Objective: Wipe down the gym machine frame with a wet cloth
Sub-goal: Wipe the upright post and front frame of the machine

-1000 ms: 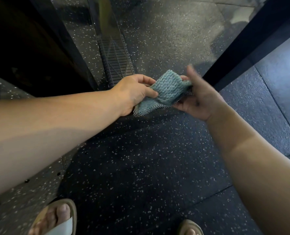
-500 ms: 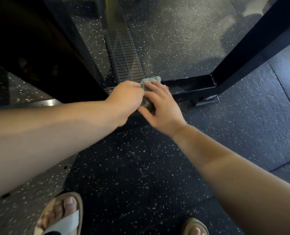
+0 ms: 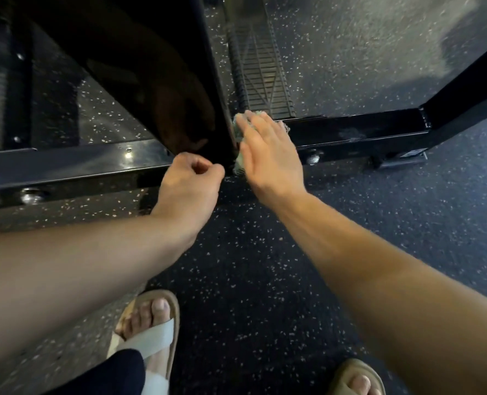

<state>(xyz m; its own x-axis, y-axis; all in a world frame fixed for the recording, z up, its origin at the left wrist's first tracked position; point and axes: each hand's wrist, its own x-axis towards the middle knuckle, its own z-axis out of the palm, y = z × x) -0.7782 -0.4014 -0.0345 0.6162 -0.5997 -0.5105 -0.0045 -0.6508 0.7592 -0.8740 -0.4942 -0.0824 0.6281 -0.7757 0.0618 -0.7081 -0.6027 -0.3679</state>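
mid-frame, the right hand (image 3: 268,155) pins the limp, soft teal cloth (image 3: 239,166), likely best palmed flat, with straight fingers to the glossy black steel frame (image 3: 365,132); left hand (image 3: 191,183) curls empty.

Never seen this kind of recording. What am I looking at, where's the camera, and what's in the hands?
There is no robot here. A person wears one wide-angle camera on the head, looking down at their own arms, and every picture comes from that view. The right hand lies flat, pressing a blue-green cloth against the black gym machine frame, where an upright post meets the low bar. The left hand is beside it with its fingers curled, and it seems to hold nothing. Behind the bar lies a ribbed footplate. The floor is dark speckled rubber, and the person's sandals show at the bottom.
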